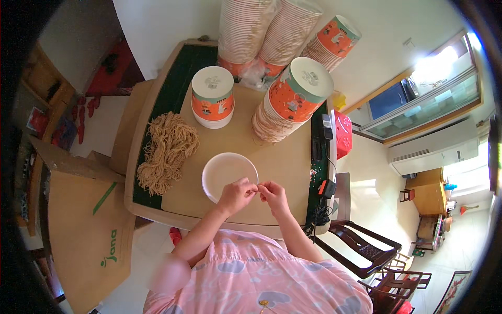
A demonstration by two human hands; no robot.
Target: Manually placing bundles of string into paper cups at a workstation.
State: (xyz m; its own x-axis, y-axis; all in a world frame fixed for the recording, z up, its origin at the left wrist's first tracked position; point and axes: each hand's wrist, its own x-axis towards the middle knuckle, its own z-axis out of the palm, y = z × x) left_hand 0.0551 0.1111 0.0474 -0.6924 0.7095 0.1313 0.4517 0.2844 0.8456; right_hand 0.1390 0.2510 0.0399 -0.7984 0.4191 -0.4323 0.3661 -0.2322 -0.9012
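My left hand (pixel 238 195) and my right hand (pixel 273 197) meet at the near right rim of a white paper tub (pixel 225 170), which stands with its open mouth facing up. Both hands are closed in a pinch, fingertips almost touching. Whatever thin thing lies between them is too small to make out. To the left of the tub spreads a loose heap of tan string (pixel 166 152). Farther back, a short stack of upside-down orange and white paper tubs (pixel 213 102) stands beside a taller stack (pixel 293 99) with tan strands along its side.
Tall stacks of paper tubs (pixel 246 31) in plastic line the table's far edge. Brown cardboard (pixel 246 209) covers the tabletop. Black cables (pixel 319 212) and an orange-black plug (pixel 327 188) lie at the right edge. A large carton (pixel 89 230) stands left; a dark wooden chair (pixel 361 248) stands right.
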